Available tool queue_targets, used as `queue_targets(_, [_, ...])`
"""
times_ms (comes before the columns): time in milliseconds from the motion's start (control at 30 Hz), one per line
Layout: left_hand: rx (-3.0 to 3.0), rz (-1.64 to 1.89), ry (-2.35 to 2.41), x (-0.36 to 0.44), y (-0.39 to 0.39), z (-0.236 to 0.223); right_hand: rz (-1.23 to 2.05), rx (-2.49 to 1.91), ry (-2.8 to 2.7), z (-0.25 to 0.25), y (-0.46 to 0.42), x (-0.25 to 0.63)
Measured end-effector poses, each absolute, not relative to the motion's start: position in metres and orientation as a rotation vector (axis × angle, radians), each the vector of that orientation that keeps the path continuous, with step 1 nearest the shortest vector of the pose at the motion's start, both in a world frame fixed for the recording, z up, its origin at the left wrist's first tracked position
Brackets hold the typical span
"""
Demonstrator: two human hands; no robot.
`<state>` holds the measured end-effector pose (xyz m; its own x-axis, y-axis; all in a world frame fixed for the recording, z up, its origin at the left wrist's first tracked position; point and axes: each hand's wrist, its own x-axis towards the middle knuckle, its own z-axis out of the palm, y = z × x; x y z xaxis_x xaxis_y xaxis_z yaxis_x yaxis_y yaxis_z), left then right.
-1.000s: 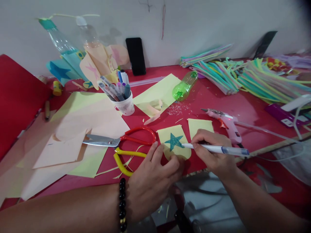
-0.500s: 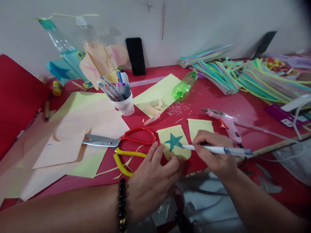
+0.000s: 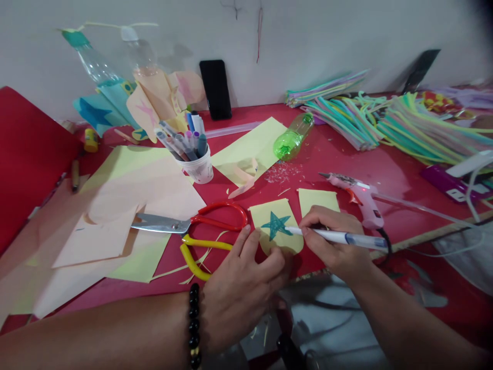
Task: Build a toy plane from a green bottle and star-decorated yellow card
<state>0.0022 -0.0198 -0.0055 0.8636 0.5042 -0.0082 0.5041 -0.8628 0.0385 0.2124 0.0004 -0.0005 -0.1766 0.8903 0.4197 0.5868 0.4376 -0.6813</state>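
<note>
From my head camera, I look down at my two hands on a red table (image 3: 335, 164). My right hand (image 3: 335, 241) holds a white pen (image 3: 339, 237), its fingers (image 3: 319, 218) clamped together around the barrel. The pen's tip sits at the right point of a teal star (image 3: 276, 226) drawn on a small piece of yellow paper (image 3: 266, 216) with a rounded lower edge. My left hand (image 3: 241, 290) is just beside that paper, its fingers (image 3: 246, 246) spread apart, with their tips on the paper's lower left edge, holding it to the table. A black beaded bracelet (image 3: 193, 324) circles my left wrist.

A second piece of yellow paper (image 3: 314, 198) lies just beyond the first, partly behind my right hand. To the left are red-handled scissors (image 3: 215, 221) and a yellow loop handle (image 3: 192, 257), with sheets of peach paper (image 3: 142, 192) beyond them. Farther up stand a cup of markers (image 3: 200, 167) and a green plastic bottle (image 3: 292, 139) on its side. A pink glue gun (image 3: 358, 198) lies to the right, near paper shavings (image 3: 281, 173) and bundles of colored straws (image 3: 423, 131). A black phone (image 3: 215, 90) leans against the wall.
</note>
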Motion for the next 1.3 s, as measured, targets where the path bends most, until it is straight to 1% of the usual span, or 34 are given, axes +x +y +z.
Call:
queue_targets(233, [3.004,-0.009,0.808,0.0016,-0.0208,-0.005,0.485,-1.278,-1.866,-0.0026,0.0006,0.2144])
queue_targets(467, [3.009,-0.006,0.808,0.002,-0.0215,-0.0056,0.55,-1.207,-1.916,-0.0005,-0.0003,0.2139])
queue_targets(1000, [3.032,0.029,0.827,0.0011,-0.0214,-0.0057,0.554,-1.151,-1.931,-0.0028,0.0009,0.2143])
queue_targets(1300, [3.007,0.05,0.826,0.0008,-0.0218,-0.0059,0.703,-0.969,-2.001,-0.0036,0.0001,0.2133])
